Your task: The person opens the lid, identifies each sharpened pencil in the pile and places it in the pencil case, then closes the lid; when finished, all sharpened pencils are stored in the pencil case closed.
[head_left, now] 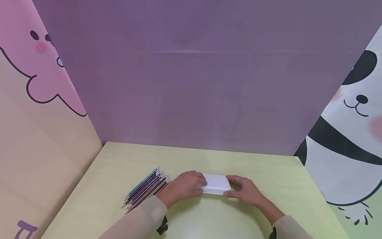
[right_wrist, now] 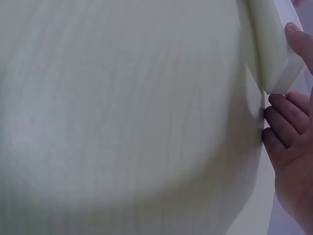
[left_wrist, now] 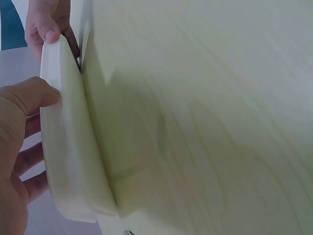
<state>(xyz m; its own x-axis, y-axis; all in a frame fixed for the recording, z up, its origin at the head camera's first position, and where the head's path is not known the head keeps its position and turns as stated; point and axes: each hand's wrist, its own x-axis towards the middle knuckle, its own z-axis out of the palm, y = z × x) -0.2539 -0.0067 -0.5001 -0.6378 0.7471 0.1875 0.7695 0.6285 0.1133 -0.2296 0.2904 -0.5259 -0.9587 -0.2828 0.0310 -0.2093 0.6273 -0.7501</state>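
Observation:
A white box [head_left: 215, 183] with rounded corners lies on the table, lengthwise in front of the person. The left hand [head_left: 188, 184] holds its left end, with the thumb on the near side and the fingers over the top and far side. In the left wrist view, that thumb [left_wrist: 45, 94] presses on the box's side wall [left_wrist: 73, 147]. The right hand [head_left: 245, 190] grips the right end between thumb and forefinger. The right wrist view shows the right thumb [right_wrist: 299, 40] on the near side and the other fingers by the end, close to the tabletop.
A bundle of striped and coloured pencils [head_left: 146, 189] lies slanting to the left of the box, partly behind the left forearm. The pale wooden table [head_left: 253, 162] ends at a purple back panel [head_left: 197, 93]. Side panels carry a pink cartoon figure [head_left: 44, 66] and a panda [head_left: 349, 146].

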